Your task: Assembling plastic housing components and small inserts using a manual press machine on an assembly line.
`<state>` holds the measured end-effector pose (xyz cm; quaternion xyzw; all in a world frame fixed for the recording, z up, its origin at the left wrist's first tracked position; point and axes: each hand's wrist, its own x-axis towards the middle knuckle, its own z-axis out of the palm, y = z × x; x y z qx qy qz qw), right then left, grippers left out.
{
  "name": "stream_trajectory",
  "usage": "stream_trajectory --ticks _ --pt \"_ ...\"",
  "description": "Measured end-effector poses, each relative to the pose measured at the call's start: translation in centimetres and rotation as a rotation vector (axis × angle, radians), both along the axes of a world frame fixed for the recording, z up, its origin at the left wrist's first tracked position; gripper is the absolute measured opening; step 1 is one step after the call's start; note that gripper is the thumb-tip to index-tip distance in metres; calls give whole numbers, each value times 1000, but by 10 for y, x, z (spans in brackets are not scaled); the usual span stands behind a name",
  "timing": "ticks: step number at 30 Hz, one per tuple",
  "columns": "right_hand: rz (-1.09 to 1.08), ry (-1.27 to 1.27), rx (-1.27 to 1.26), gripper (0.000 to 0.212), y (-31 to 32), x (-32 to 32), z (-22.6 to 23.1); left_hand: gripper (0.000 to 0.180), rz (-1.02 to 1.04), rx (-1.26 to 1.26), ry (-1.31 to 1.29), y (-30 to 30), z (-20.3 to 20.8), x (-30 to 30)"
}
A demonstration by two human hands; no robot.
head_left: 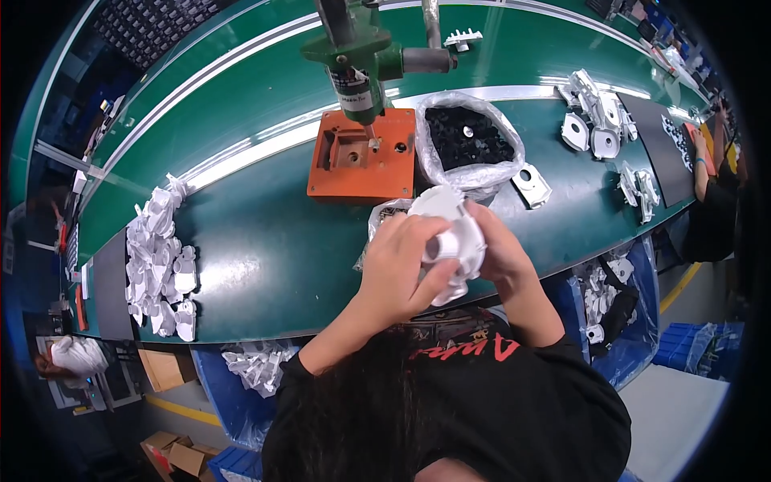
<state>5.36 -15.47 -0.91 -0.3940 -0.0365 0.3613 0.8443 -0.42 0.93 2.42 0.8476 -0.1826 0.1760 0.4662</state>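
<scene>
A white moulded plastic part [454, 210] with a round tube-like opening is up in front of my chest, over the near edge of the green table. My left hand [399, 261] has its fingers and thumb closed around the left side of the part, by the opening. At the part's other side, my right hand [499, 247] grips its edge, with most of its fingers hidden behind. Just beyond my left hand is a small clear bag [376, 218] of small pieces, partly covered. An orange fixture block [361, 186] sits beneath a green press [353, 76] farther back.
A clear bag [514, 153] of small black pieces stands right of the fixture, near a single white part [532, 189]. White parts lie piled at left [157, 261] and grouped at right [602, 120]. Blue bins [634, 345] line the near edge. Another person's arm [701, 165] is far right.
</scene>
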Motion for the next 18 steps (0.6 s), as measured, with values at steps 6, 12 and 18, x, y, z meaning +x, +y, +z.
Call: stream_trajectory --ticks 6,12,18 --pt "157 205 525 53 3 2 -15 56 -251 -136 -151 9 -5 7" --pt "250 -208 60 41 2 11 -14 44 -129 82 -290 36 -9 8" --pt "-486 -1148 -1296 25 -16 122 -40 14 126 605 -168 82 2 55"
